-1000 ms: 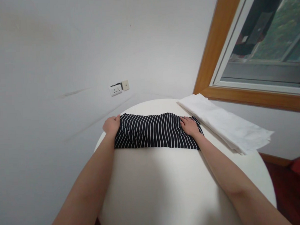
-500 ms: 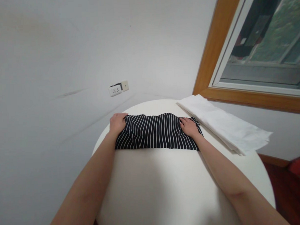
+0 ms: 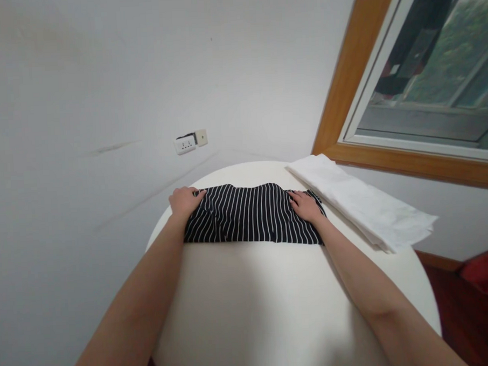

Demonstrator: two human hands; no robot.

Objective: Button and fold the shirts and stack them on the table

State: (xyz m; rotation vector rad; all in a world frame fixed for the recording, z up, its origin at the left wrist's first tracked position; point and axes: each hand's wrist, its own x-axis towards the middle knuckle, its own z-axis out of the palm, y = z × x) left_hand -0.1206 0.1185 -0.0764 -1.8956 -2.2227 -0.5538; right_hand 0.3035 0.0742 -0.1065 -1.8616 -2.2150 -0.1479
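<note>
A black cloth with white stripes (image 3: 249, 214), apparently a folded garment, lies in a long strip across the white round table (image 3: 228, 291). At its far left corner is my left hand (image 3: 184, 202), thumb over the fabric and the other fingers curled at the edge, partly hidden. My right hand (image 3: 305, 206) rests flat on the cloth near its right end, fingers stretched out and slightly spread. Small wrinkles and a raised fold show along the far edge between the hands.
Folded white sheets (image 3: 362, 202) lie at the table's right side, their near end close to the rim. Behind the table stands a white wall with a power socket (image 3: 184, 144). A wood-framed window (image 3: 334, 76) is at right, and red fabric (image 3: 486, 272) at lower right.
My left hand has shifted a little to the left, and the cloth's far left corner is drawn out with it. My right hand stays in place on the cloth.
</note>
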